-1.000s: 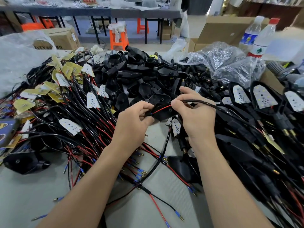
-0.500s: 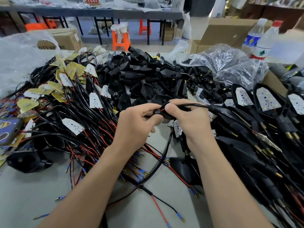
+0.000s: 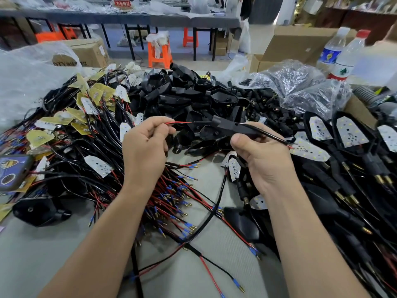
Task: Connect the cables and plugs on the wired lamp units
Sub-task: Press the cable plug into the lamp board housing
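My left hand pinches the end of a thin red wire that runs rightward into a black lamp housing. My right hand grips that housing from below, with its thumb on the front. A black sheathed cable comes out of the housing's right side and ends just past my right hand. Both hands are raised over the table, a short gap between them.
Wired LED boards with red and black leads are heaped at the left. Empty black housings pile up behind. Assembled lamp units fill the right. Plastic bags, two bottles and boxes stand at the back. A phone lies far left.
My hands have drawn apart. The left has pulled the red wire out leftward through the housing, and the right has turned the housing so its cable points right.
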`<state>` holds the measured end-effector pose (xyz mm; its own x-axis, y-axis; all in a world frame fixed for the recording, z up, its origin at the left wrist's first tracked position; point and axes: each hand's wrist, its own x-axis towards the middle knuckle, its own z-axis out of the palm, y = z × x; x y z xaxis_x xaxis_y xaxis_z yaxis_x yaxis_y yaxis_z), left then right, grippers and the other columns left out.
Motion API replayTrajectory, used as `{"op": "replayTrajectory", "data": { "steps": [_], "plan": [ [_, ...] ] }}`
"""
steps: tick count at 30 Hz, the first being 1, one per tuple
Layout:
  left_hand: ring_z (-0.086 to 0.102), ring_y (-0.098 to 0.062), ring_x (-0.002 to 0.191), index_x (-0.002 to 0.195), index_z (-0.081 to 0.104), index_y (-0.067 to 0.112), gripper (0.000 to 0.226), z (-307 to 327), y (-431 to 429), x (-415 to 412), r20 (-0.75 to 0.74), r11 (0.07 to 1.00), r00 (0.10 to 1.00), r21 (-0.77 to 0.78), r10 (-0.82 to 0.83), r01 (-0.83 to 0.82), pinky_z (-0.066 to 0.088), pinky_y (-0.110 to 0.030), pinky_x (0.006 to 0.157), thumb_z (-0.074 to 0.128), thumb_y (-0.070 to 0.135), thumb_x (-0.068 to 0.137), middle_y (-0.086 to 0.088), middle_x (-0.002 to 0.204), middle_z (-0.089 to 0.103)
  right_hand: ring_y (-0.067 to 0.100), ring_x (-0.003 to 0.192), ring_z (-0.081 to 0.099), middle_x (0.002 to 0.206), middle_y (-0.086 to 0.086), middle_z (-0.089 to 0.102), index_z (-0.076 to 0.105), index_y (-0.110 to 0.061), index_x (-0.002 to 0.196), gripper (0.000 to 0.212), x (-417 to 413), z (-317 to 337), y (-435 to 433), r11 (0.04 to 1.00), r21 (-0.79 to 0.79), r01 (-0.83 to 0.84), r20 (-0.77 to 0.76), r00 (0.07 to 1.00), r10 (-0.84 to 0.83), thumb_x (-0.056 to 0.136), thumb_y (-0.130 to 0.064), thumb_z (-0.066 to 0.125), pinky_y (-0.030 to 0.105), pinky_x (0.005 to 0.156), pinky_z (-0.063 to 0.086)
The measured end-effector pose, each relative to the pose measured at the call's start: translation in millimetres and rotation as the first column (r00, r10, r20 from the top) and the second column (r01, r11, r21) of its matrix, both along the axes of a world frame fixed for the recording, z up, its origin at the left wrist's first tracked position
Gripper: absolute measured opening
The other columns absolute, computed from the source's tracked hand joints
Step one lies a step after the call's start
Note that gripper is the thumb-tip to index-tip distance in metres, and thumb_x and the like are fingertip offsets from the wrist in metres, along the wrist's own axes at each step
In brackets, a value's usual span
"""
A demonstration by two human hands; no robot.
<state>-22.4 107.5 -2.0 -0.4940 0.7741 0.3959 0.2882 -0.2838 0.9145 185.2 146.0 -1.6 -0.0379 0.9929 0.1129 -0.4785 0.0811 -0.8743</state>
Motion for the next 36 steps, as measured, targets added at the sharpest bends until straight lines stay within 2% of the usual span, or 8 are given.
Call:
{"op": "replayTrajectory", "data": {
  "steps": [7,15,18,20,23,25,28,36],
  "plan": [
    [0.049,-0.015,0.054,0.086,0.071,0.040,0.030,-2,-7,3,0.061,0.978,0.980,0.078,0.188,-0.193,0.039,-0.035,0.051,0.054,0.018,0.098,0.008,0.078,0.071,0.020,0.080,0.074,0.095,0.011,0.076,0.074,-0.009,0.095,0.023,-1,13,-4,0.949,-0.176,-0.262,-0.516,0.846,0.138,0.072,-0.008,0.074,0.034,0.079,0.063],
    [0.036,-0.010,0.049,0.059,0.072,0.033,0.036,11,-8,-22,0.389,0.922,0.858,0.049,0.336,-0.383,0.024,-0.024,0.047,0.054,0.009,0.078,0.008,0.056,0.053,0.032,0.109,0.069,0.100,0.015,0.073,0.067,-0.002,0.102,0.025,5,24,-5,0.957,-0.161,-0.241,-0.697,0.714,0.063,0.079,-0.008,0.070,0.055,0.080,0.062],
    [0.034,-0.009,0.045,0.055,0.063,0.017,0.022,10,-9,-23,0.239,0.919,0.892,-0.010,0.384,-0.393,0.028,-0.027,0.046,0.055,0.017,0.075,0.001,0.049,0.045,0.033,0.116,0.068,0.106,0.014,0.070,0.065,-0.004,0.106,0.025,5,23,-3,0.956,-0.191,-0.222,-0.691,0.722,0.030,0.083,-0.011,0.069,0.055,0.080,0.061],
    [0.037,-0.016,0.045,0.061,0.061,0.015,0.020,6,-12,-21,-0.162,0.885,0.881,-0.068,0.445,-0.460,0.025,-0.028,0.046,0.053,0.023,0.077,-0.002,0.046,0.045,0.032,0.117,0.068,0.110,0.013,0.068,0.066,-0.004,0.106,0.017,6,22,-1,0.954,-0.215,-0.209,-0.675,0.738,0.010,0.092,-0.014,0.066,0.055,0.082,0.060],
    [0.053,-0.024,0.061,0.059,0.064,0.019,0.023,3,-16,-9,-0.647,0.850,0.617,0.093,0.447,-0.519,0.025,-0.021,0.050,0.053,0.016,0.079,0.002,0.055,0.057,0.034,0.110,0.071,0.112,0.015,0.065,0.067,-0.005,0.118,0.024,10,22,-1,0.958,-0.205,-0.202,-0.662,0.749,0.016,0.096,-0.015,0.063,0.055,0.080,0.060],
    [0.070,-0.026,0.083,0.072,0.079,0.016,0.027,2,-19,1,-0.698,0.884,0.571,0.204,0.432,-0.420,0.050,-0.026,0.065,0.057,0.003,0.077,-0.001,0.077,0.076,0.036,0.099,0.073,0.116,0.017,0.061,0.066,-0.005,0.127,0.038,13,24,-2,0.963,-0.175,-0.203,-0.656,0.753,0.040,0.090,-0.012,0.066,0.052,0.077,0.061],
    [0.071,-0.016,0.105,0.099,0.084,0.017,0.037,4,-22,17,-0.693,0.961,0.667,0.185,0.275,-0.205,0.047,-0.019,0.093,0.058,0.000,0.078,0.003,0.103,0.080,0.034,0.092,0.071,0.114,0.017,0.059,0.068,-0.006,0.125,0.038,14,26,-4,0.965,-0.167,-0.205,-0.589,0.805,0.069,0.088,-0.014,0.070,0.044,0.074,0.061],
    [0.072,-0.002,0.081,0.107,0.071,0.046,0.028,0,-28,68,-0.384,0.981,0.903,-0.060,-0.192,0.183,0.057,-0.034,0.083,0.080,0.036,0.083,0.034,0.083,0.072,0.016,0.075,0.063,0.083,0.000,0.067,0.063,-0.024,0.085,0.009,-3,14,-5,0.990,-0.128,-0.058,-0.120,0.992,0.043,0.087,-0.016,0.066,0.033,0.075,0.049]
  ]
}}
